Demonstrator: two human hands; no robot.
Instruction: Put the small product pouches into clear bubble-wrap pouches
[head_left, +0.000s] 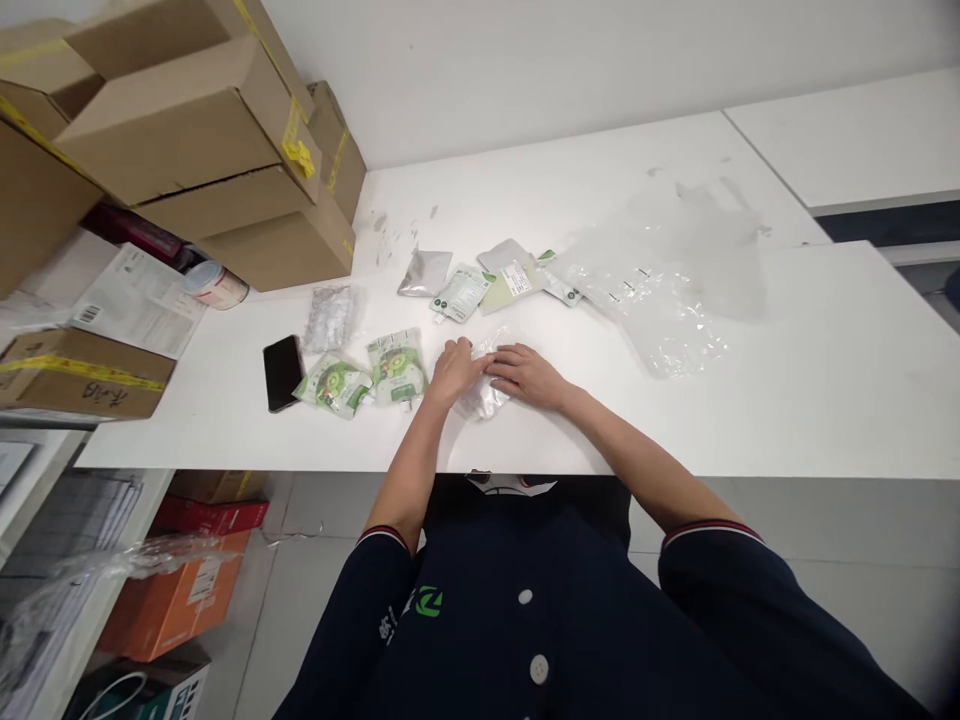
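At the table's front edge, a crumpled clear plastic wrap (486, 402) lies under both hands; any contents cannot be made out. My left hand (454, 370) has its fingers curled closed at the wrap's left side. Flat across the right side rests my right hand (529, 377), fingers stretched out and touching the wrap. Just left are two green-and-white pouches with fruit pictures, one upright pouch (397, 367) and one tilted pouch (335, 384). Behind the hands lie a green-white pouch (460, 292), a pale green pouch with a label (514, 285) and a silver pouch (425, 273).
A large clear plastic sheet (667, 270) spreads over the white table (810, 400) at right. On the left are a phone (283, 373), a bubble-wrapped packet (330, 318), a round can (216, 284) and stacked cardboard boxes (187, 140). An orange box (176, 595) stands below.
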